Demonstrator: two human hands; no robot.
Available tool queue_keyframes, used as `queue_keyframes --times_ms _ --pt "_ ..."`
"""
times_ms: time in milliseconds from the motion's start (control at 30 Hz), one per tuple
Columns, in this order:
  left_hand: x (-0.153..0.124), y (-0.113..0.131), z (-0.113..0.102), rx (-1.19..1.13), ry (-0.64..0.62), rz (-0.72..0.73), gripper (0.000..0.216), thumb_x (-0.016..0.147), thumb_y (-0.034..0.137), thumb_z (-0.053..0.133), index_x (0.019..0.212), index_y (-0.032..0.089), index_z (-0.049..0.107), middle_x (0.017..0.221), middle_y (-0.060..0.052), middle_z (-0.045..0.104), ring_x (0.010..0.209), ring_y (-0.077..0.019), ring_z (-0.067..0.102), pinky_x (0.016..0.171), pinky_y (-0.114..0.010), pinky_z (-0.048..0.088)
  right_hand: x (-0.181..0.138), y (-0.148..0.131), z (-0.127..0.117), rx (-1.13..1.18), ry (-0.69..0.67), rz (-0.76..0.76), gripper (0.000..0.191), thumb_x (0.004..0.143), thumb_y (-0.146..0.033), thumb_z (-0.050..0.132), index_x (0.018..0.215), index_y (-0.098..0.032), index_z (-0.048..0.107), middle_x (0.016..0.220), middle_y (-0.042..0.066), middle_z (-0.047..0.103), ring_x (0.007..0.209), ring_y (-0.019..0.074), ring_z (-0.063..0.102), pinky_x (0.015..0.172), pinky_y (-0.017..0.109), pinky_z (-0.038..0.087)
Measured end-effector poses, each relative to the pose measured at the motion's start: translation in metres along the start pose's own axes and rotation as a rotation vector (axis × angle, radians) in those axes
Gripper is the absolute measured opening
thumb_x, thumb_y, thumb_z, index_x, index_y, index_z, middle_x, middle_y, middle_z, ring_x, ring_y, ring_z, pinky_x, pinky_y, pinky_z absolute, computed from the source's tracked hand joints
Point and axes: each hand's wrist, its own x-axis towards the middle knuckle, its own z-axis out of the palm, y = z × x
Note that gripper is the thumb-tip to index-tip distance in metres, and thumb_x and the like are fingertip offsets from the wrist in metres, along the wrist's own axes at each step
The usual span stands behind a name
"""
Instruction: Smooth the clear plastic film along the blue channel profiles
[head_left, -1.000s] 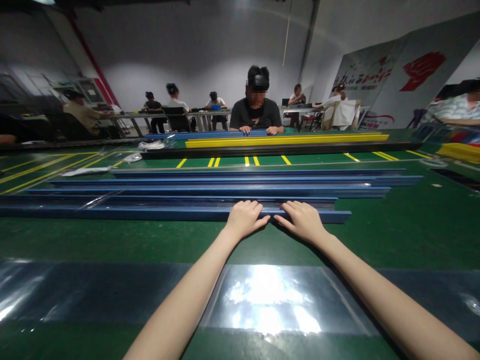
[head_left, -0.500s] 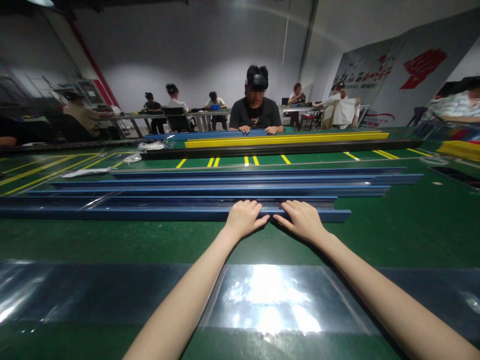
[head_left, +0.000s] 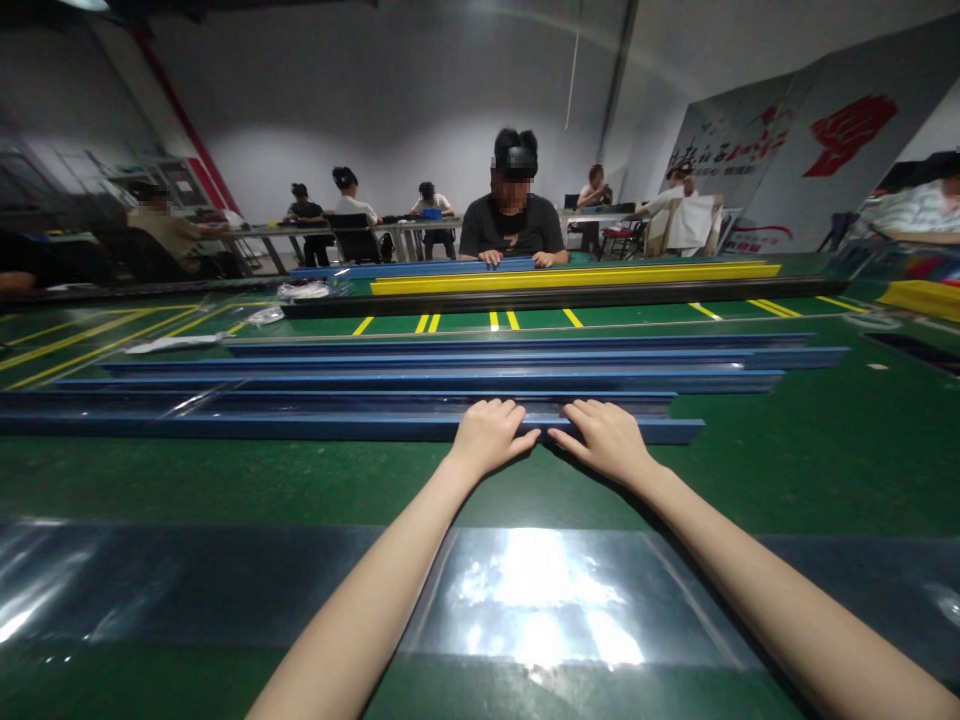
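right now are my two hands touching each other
Apart: the head view shows a narrow gap between left hand and right hand, thumb tip to thumb tip.

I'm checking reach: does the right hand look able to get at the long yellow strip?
Probably not: the right hand rests on the nearest blue strip, with other blue strips and a black strip between it and the yellow strip.

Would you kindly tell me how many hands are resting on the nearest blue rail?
2: the left hand and, just right of it, the right hand, both toward the right end of the nearest blue rail. Its left end lies out of frame.
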Motion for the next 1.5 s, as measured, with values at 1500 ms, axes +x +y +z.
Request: queue_keyframes --times_ms 1500 --pt "-0.0004 -0.0003 0.0007 -0.004 0.011 -0.001 0.033 0.084 0.045 0.041 0.077 0.016 0.057 0.074 -0.005 0.061 0.071 -0.0176 0.055 0.061 -0.030 0.036 0.0000 0.0009 0.0010 -0.004 0.011 -0.007 0.042 0.087 -0.049 0.030 0.082 -0.017 0.057 0.077 0.006 0.062 0.073 0.0172 0.052 0.063 0.028 0.026"
